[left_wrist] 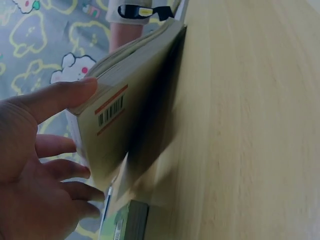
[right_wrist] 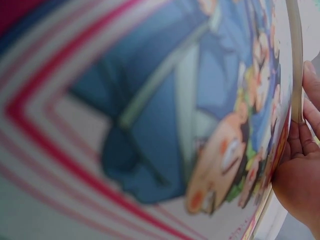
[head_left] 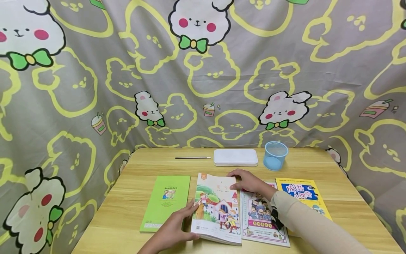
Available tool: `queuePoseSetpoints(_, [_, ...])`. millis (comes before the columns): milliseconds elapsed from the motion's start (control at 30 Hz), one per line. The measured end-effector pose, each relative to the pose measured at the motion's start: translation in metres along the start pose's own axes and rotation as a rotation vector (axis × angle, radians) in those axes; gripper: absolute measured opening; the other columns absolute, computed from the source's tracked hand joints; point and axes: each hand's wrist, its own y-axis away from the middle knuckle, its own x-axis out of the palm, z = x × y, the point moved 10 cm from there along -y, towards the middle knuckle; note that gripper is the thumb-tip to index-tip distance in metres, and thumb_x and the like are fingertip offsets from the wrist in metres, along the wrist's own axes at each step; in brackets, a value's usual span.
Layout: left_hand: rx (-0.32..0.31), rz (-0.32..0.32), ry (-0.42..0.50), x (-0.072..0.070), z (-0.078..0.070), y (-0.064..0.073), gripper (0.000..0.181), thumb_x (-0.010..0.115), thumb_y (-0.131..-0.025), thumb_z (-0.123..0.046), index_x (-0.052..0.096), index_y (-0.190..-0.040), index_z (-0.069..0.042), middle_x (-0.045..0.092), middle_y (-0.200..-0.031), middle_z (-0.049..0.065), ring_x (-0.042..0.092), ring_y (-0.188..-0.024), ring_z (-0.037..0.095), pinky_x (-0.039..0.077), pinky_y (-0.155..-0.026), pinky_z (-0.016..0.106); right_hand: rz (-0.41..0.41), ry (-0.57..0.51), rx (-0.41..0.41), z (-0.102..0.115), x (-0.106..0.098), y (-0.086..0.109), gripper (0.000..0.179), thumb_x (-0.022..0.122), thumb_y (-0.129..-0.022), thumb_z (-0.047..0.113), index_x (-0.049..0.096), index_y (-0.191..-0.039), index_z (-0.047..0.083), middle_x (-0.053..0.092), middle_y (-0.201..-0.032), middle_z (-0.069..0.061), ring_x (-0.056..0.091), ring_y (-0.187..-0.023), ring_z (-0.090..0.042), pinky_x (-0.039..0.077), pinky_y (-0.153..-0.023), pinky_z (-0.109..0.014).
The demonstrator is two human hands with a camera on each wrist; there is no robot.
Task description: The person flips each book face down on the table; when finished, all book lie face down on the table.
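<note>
A white paperback storybook (head_left: 215,211) with a tree and children on its cover is held at an angle, partly raised off the table. In the left wrist view, its barcoded back cover (left_wrist: 112,135) hangs over the wood. My left hand (head_left: 177,225) holds the lower left corner, thumb on the bottom edge and fingers against the left side. At the upper right corner, my right hand (head_left: 248,181) grips the storybook, thumb over the cover. Beneath the right forearm lies a purple-bordered book (head_left: 260,225), whose cover figures fill the right wrist view.
A green book (head_left: 168,204) lies to the left and a yellow book (head_left: 312,194) to the right, partly under the sleeve. Along the back of the table (head_left: 108,222) are a thin pen-like stick (head_left: 192,157), a white case (head_left: 235,157) and a blue mesh cup (head_left: 275,156).
</note>
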Motion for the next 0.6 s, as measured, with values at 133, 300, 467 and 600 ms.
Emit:
queuePoseSetpoints(133, [0.012, -0.019, 0.045, -0.001, -0.005, -0.001, 0.096, 0.091, -0.076, -0.034, 0.043, -0.157, -0.01, 0.025, -0.168, 0.014, 0.031, -0.15, 0.044, 0.029, -0.117, 0.063, 0.003, -0.004, 0.009, -0.002, 0.0, 0.001, 0.043, 0.082, -0.09, 0.027, 0.068, -0.129, 0.015, 0.063, -0.125, -0.002, 0.059, -0.107, -0.019, 0.052, -0.092, -0.041])
queuePoseSetpoints(300, [0.044, -0.045, 0.149, -0.002, -0.009, -0.001, 0.093, 0.091, -0.077, -0.029, 0.046, -0.155, -0.008, 0.023, -0.169, 0.012, 0.027, -0.152, 0.042, 0.026, -0.12, 0.053, 0.001, 0.002, 0.008, -0.004, -0.001, 0.0, 0.044, 0.081, -0.091, 0.028, 0.067, -0.13, 0.014, 0.063, -0.125, -0.003, 0.06, -0.108, -0.019, 0.052, -0.092, -0.04])
queuePoseSetpoints(467, [0.062, -0.04, 0.394, 0.002, -0.012, 0.0, 0.088, 0.088, -0.081, -0.017, 0.043, -0.155, -0.003, 0.011, -0.171, 0.019, 0.016, -0.155, 0.041, 0.028, -0.119, 0.031, -0.003, 0.01, -0.007, -0.001, -0.002, -0.001, 0.046, 0.081, -0.09, 0.028, 0.067, -0.131, 0.011, 0.064, -0.128, -0.006, 0.06, -0.113, -0.023, 0.051, -0.096, -0.044])
queuePoseSetpoints(600, [0.08, -0.065, 0.554, 0.002, -0.019, 0.0, 0.086, 0.086, -0.082, -0.01, 0.041, -0.154, 0.003, 0.006, -0.17, 0.025, 0.01, -0.156, 0.042, 0.026, -0.118, 0.024, -0.003, 0.014, -0.015, 0.0, -0.002, -0.001, 0.046, 0.081, -0.091, 0.028, 0.067, -0.131, 0.011, 0.064, -0.128, -0.006, 0.06, -0.114, -0.024, 0.051, -0.097, -0.045])
